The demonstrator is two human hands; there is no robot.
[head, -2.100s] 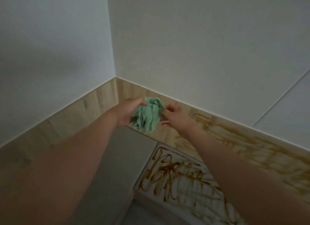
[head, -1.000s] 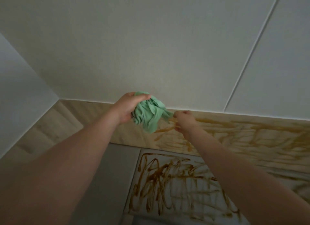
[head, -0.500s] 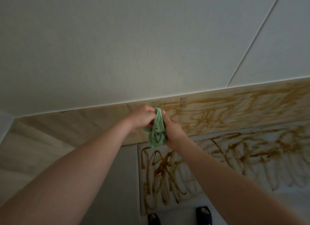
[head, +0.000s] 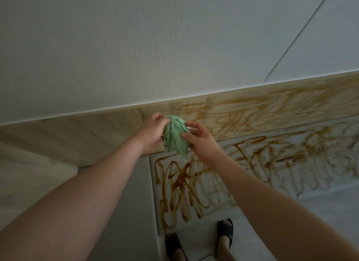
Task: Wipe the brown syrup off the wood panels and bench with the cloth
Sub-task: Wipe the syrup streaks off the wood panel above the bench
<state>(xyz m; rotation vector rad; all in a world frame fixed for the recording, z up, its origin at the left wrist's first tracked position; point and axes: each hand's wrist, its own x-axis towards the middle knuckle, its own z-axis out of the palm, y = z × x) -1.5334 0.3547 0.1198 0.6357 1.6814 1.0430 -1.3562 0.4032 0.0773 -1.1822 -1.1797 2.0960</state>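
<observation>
Green cloth (head: 175,139), bunched into a loose wad, gripped near its top by the curled fingers of the left hand (head: 152,133). Right hand (head: 202,145) open against the wad's other side, thumb and spread fingertips only touching the folds, not closed round them. Held in the air in front of the wood panels (head: 272,109), at the left end of the brown syrup (head: 177,185) streaks; not pressed to any surface yet. Below, syrup in thick dark loops across the pale bench (head: 326,181), thinner smears on the panels to the right. Further down, two feet in black sandals (head: 225,233) on the floor, close under the bench edge.

Likely trouble from here:
- Wiping with so small a wad: soon saturated, then spreading syrup rather than lifting it.
- Dragging leftward onto the unmarked wood and the grey section (head: 126,202) beside the mess.
- Loose tail of cloth trailing into the bench loops while working the panels.
- Pushing thick syrup over the front edge, down toward the sandals.
</observation>
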